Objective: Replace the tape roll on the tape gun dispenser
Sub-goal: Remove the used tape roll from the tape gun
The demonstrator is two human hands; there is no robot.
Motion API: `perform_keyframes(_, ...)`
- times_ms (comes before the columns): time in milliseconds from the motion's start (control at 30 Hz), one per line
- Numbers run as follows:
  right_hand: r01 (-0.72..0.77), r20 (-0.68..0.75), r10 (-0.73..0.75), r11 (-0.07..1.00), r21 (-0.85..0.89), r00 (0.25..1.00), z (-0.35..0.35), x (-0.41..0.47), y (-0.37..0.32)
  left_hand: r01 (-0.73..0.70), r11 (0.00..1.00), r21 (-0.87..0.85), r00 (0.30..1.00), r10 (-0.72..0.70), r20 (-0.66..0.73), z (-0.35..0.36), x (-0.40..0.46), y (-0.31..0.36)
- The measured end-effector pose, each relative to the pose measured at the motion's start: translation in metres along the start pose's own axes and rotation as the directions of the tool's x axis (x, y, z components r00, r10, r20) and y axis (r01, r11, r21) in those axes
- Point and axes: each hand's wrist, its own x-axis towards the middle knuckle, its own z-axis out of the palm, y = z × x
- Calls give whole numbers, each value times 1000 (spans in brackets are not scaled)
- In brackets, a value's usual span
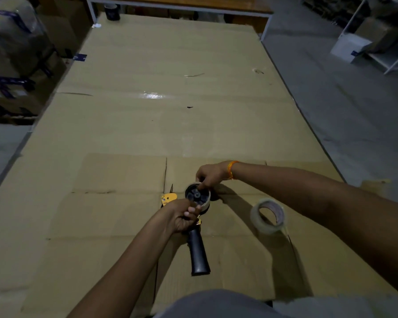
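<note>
Two hands work near the surface [147, 125]'s near edge, wide bare cardboard beyond: left hand [184, 216] grips the tape gun [197, 226], black handle toward the person, yellow head away, right hand [210, 175] pinches the near-empty core [198, 195] on its hub, full clear roll [268, 215] upright just right.

My yellow-and-black tape gun dispenser [194, 216] lies on the cardboard, black handle nearest me, its nearly empty roll [198, 195] on the hub. A full clear tape roll [267, 214] stands just right.
</note>
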Motion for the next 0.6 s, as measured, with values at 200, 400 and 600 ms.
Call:
perform_keyframes(200,-38,-218,135,916,400,967,24,-23,-5,-27,996,-80,999,29,22,-1,-7,0)
perform_keyframes(400,-150,-45,492,350,924,869,90,-47,-11,-52,991,-125,997,60,55,-3,-11,-1)
perform_keyframes(600,-67,-147,647,295,953,748,122,-27,-28,-107,994,-35,992,110,68,-12,-15,-2)
